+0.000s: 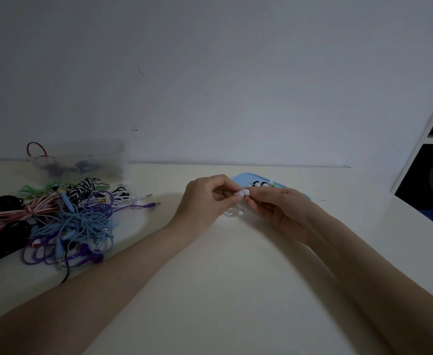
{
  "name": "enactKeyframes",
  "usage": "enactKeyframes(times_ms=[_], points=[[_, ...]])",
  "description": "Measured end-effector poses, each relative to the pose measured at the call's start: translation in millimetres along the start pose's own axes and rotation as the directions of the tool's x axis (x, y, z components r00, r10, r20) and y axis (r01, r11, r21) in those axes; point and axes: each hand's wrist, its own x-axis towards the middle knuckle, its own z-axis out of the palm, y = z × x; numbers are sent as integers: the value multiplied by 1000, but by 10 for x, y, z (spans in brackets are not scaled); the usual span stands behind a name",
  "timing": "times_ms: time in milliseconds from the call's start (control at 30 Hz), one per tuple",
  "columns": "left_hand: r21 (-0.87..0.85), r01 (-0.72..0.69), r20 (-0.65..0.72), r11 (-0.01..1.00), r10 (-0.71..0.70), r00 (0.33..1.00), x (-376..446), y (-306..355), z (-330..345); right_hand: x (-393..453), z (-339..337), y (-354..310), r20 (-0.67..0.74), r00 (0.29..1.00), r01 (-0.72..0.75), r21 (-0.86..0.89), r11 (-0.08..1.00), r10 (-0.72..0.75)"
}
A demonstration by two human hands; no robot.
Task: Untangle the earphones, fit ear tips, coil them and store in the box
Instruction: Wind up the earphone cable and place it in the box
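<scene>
Against the pale bench (235, 278) at frame centre, your left hand (205, 201) pinches the white earbud (239, 193) steady while your right hand (282, 208) pinches the ear tip (246, 192) against it, presumably for fitting.

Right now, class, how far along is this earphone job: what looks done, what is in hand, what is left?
Done: a few coiled earphones seem to lie in the clear box, though it is blurred. In hand: the left hand and right hand pinch a white earbud over the blue tray of ear tips, apparently fitting one. Left: the tangled pile of cords remains on the table.
</scene>
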Motion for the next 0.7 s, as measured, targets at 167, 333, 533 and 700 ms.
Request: enactKeyframes(times_ms=[167,333,533,700], points=[[18,-24,2,1000,24,1000,9,-4,-16,11,-6,5,9,1000,-17,18,1000,17],[16,-54,7,998,54,999,19,-31,-18,4,9,-11,27,999,-40,13,999,40],[-70,-40,-10,997,39,999,34,-59,15,5,18,-23,16,998,-56,22,998,56],[-185,34,-6,982,-36,999,55,-66,33,9,26,-30,5,999,-41,31,999,41]])
